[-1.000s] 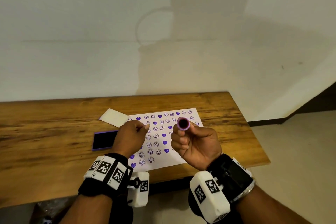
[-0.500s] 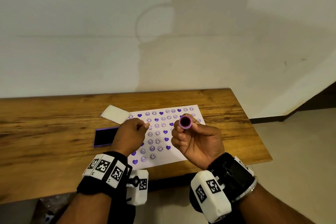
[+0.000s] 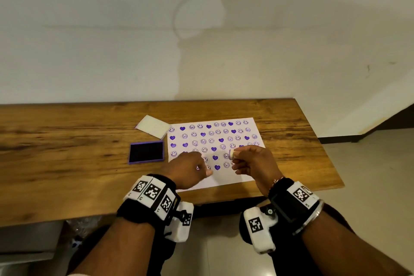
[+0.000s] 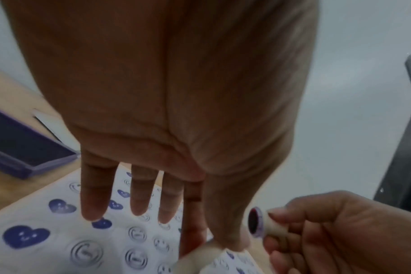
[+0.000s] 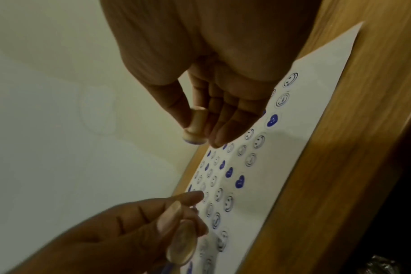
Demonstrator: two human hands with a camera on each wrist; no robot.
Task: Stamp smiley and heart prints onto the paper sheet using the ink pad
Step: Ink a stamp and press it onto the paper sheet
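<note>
A white paper sheet (image 3: 244,172) printed with several purple smileys and hearts lies on the wooden table (image 3: 67,163). My right hand (image 3: 235,157) hovers over the sheet's near right part and pinches a small wooden stamp (image 3: 231,154). The stamp's purple inked face (image 4: 255,224) points left, toward my left hand. My left hand (image 3: 207,171) hovers over the sheet's near left part. Between thumb and index finger it pinches a second wooden stamp (image 5: 180,244), with the other fingers (image 4: 94,200) straight. The open purple ink pad (image 3: 146,152) sits just left of the sheet.
A white rectangular card or lid (image 3: 153,129) lies behind the ink pad, touching the sheet's far left corner. The table's right edge (image 3: 322,141) and front edge are close to the sheet. A plain wall stands behind the table.
My right hand has lowered over the sheet and turned its stamp from face-up to facing left. My left hand has drawn back toward the sheet's near edge.
</note>
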